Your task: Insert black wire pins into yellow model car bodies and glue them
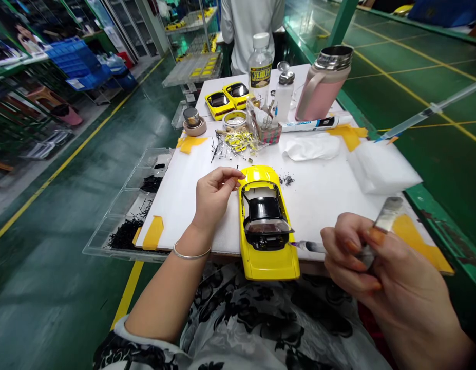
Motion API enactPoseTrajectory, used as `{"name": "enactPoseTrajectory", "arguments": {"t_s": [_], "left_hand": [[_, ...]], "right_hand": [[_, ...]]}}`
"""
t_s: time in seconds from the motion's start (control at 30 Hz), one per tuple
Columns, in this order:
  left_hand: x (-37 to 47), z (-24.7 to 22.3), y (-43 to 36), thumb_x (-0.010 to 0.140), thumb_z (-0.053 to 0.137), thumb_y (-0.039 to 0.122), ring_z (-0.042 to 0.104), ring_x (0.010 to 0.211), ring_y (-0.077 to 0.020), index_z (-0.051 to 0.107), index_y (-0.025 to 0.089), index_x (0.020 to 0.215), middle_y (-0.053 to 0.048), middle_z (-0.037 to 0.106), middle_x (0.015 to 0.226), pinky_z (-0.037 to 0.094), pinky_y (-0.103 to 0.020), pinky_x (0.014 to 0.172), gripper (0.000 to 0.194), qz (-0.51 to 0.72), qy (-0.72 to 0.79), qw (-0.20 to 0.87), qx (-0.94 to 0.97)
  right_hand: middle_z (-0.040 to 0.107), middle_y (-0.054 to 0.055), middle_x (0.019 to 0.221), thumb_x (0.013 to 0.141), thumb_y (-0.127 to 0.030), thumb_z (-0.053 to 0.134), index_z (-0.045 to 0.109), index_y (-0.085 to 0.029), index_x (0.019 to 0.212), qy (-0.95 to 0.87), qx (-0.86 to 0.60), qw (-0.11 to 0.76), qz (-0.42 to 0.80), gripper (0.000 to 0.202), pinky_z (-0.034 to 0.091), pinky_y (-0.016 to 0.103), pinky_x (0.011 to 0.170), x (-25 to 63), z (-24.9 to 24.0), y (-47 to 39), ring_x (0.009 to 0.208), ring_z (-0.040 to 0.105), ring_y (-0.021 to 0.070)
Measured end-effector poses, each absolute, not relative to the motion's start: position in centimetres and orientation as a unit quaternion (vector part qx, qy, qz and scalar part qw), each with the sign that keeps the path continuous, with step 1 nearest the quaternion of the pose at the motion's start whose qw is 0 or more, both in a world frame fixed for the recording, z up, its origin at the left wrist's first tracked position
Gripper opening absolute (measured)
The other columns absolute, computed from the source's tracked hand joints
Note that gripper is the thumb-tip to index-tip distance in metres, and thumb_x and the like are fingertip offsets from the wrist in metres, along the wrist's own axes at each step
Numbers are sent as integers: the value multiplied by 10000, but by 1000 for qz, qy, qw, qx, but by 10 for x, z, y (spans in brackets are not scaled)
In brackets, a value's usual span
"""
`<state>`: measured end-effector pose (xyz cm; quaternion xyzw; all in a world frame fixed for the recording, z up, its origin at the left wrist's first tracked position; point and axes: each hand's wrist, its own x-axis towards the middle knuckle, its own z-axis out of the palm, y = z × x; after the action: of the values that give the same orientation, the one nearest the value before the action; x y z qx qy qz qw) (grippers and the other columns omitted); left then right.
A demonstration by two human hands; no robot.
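A yellow model car body [266, 259] with a black roof or cabin part [264, 208] lies in front of me, its near end jutting over the table edge. A clear windshield-like piece [266, 226] stands across its opening. My left hand [214, 192] is closed, thumb and fingers pinched at the far left corner of the car body. My right hand [380, 262] is closed around a flat-ended metal tool [389, 211] that looks like tweezers. A slim, syringe-like piece [311, 246] reaches from behind those fingers to the car's right side; whether I hold it is unclear.
Small yellow parts in a bag [240, 140], a tape roll [234, 119], a bottle [260, 74], a pink mug [324, 87] and two yellow cars [220, 104] stand beyond. A tray [101, 239] of black parts is left. A syringe [415, 119] angles over white pads [384, 167]. Someone [253, 31] is ahead.
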<state>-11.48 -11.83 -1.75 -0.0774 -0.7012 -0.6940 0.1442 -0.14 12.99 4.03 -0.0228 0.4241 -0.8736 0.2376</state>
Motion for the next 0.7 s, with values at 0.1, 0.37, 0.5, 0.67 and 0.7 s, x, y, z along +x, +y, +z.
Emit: {"name": "enactPoseTrajectory", "arguments": {"t_s": [0.1,0.37,0.5,0.67,0.7], "left_hand": [[-115,-18,-119,830,694,168,697,725,-117,783,188,872,-24,789,861,592,-227,694,101,-692,-703,147,-79],[-115,-16,-121,840,695,178,688,699,-119,783,187,870,-23,788,858,584,-238,687,94,-682,-709,161,-75],[-114,-16,-121,842,703,172,686,700,-114,791,192,868,-17,786,850,577,-229,687,93,-676,-715,161,-74],[-114,-18,-122,857,715,178,680,694,-118,793,197,883,-20,785,862,569,-238,689,85,-666,-725,162,-68],[-114,-19,-123,861,719,181,678,693,-118,795,197,888,-22,785,864,567,-240,690,82,-662,-729,164,-68]], "right_hand": [[371,-43,635,962,-524,628,659,-211,838,515,-58,277,-809,338,127,164,393,-2,49,129,462,198,36],[497,28,588,920,-564,650,733,-206,738,689,-112,187,-692,410,222,289,464,0,68,134,525,391,115],[387,-31,600,953,-542,626,713,-206,779,578,-53,77,-810,389,88,241,383,-11,57,155,413,206,27],[287,-70,598,910,-486,682,613,-190,663,451,5,29,-892,392,61,189,351,-22,39,155,390,116,12],[274,-75,597,907,-484,688,602,-192,657,430,6,37,-902,394,59,182,346,-23,35,153,391,97,15]]}}
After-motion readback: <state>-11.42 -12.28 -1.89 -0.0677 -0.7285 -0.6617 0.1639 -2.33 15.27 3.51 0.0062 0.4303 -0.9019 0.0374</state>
